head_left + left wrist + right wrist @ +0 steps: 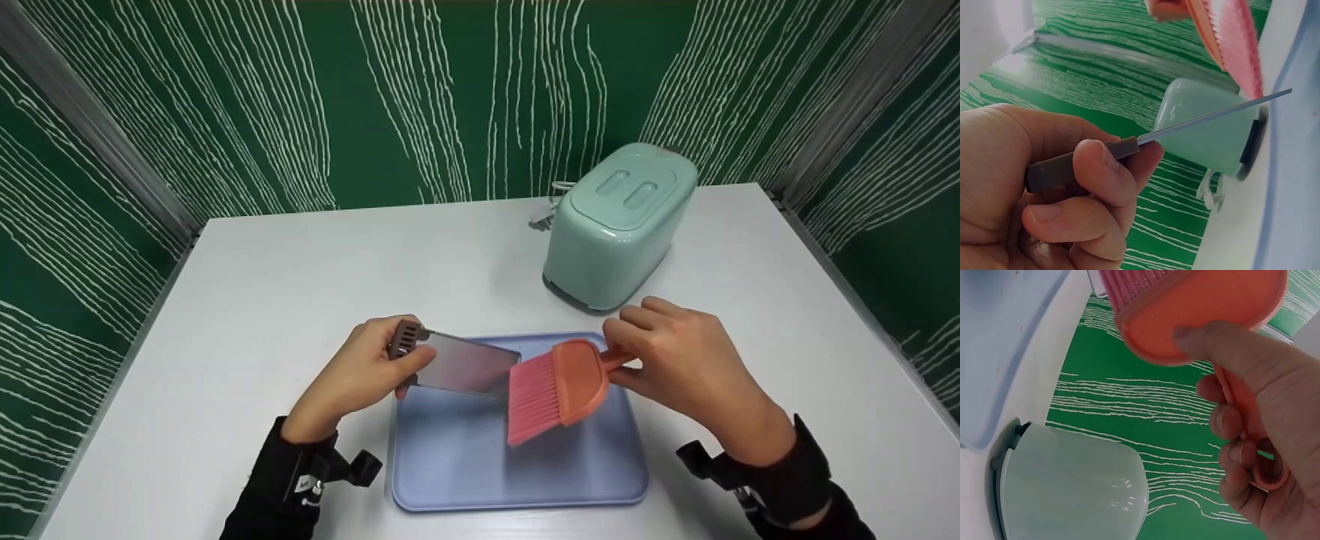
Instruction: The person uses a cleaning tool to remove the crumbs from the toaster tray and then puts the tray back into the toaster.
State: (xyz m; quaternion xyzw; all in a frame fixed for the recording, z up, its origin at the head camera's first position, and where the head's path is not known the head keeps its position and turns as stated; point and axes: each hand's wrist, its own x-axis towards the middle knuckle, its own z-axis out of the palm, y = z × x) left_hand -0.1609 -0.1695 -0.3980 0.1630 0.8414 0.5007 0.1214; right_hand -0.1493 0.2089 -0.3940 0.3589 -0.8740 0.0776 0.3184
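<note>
In the head view my left hand (pixel 367 367) grips the dark slotted handle (pixel 405 339) of a thin metal crumb tray (pixel 469 365), tilted over the blue tray (pixel 450 469). The left wrist view shows the crumb tray (pixel 1213 117) edge-on, its handle between thumb and fingers. My right hand (pixel 686 364) holds an orange brush (pixel 583 381) by its short handle. Its pink bristles (pixel 532 397) are at the crumb tray's free end and overlap it in the head view. In the right wrist view the thumb lies on the brush head (pixel 1213 309).
A mint-green toaster (pixel 607 262) stands behind the blue tray, right of centre, with its white cord (pixel 541 217) bundled beside it. Small specks dot the blue tray (pixel 1016 343) in the right wrist view. Green walls with white lines (pixel 420 97) border the white table (pixel 300 292).
</note>
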